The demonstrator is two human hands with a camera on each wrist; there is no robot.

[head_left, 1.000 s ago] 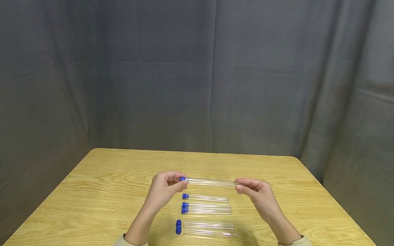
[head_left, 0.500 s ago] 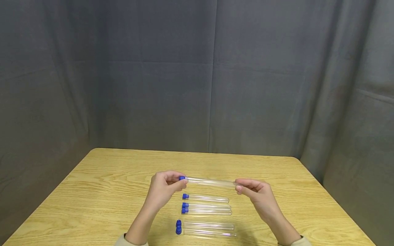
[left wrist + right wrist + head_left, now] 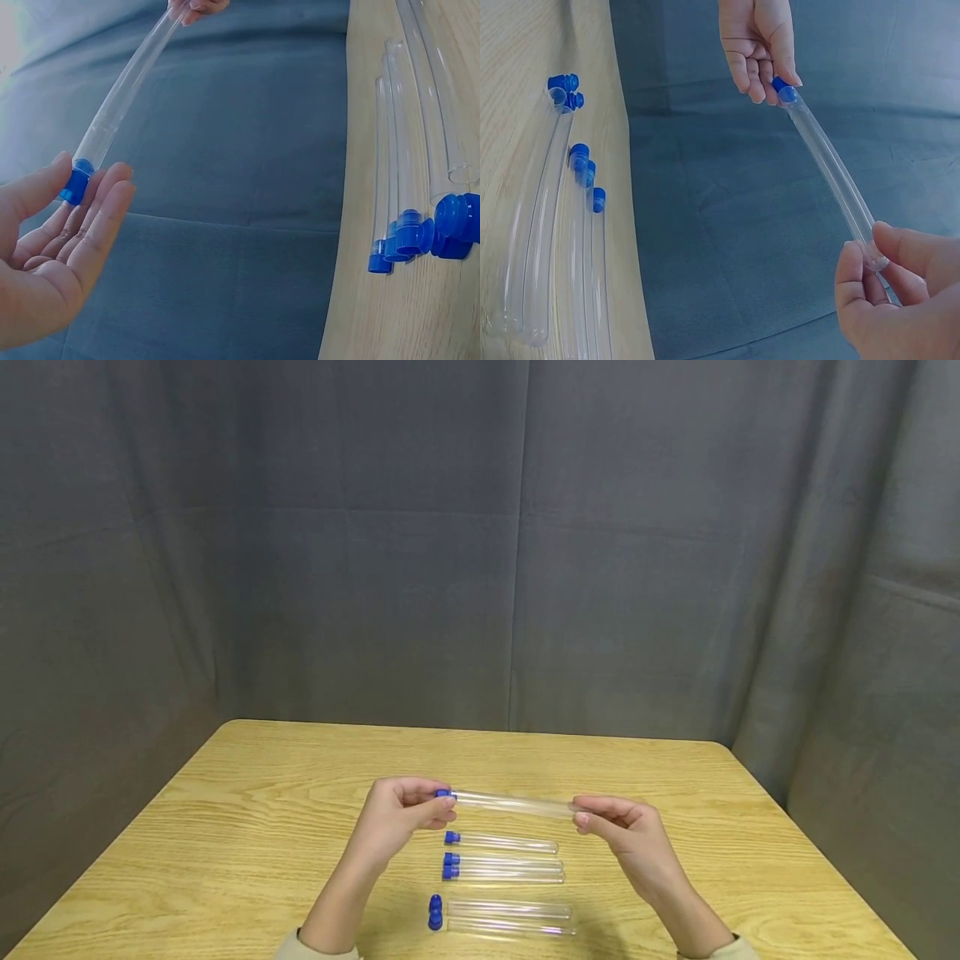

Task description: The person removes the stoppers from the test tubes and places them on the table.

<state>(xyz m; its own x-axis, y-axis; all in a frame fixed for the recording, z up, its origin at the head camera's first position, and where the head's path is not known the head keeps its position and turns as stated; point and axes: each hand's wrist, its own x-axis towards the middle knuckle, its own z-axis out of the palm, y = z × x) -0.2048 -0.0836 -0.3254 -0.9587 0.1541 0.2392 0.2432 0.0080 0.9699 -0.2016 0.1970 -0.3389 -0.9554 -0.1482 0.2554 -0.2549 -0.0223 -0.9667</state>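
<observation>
A clear test tube [image 3: 513, 802] is held nearly level above the table, its blue cap [image 3: 76, 185] in the mouth at the left end. My left hand [image 3: 397, 814] pinches that cap between thumb and fingers; the other fingers are spread beneath it in the left wrist view. At the rounded end, my right hand [image 3: 633, 839] grips the glass with thumb and fingertips, as the right wrist view [image 3: 874, 262] confirms. Below on the table lie three capped test tubes [image 3: 510, 862]. Nearer to me are two uncapped test tubes [image 3: 510, 910], with two loose blue caps [image 3: 435, 912] beside their mouths.
The wooden table [image 3: 247, 827] has rounded far corners. Grey curtains [image 3: 375, 568] hang behind it and along both sides. The tubes on the table lie roughly parallel, cap ends to the left.
The left hand has shifted very slightly left at the cap, and its lower fingers now show beneath the thumb. The right hand and the tubes on the table stay put.
</observation>
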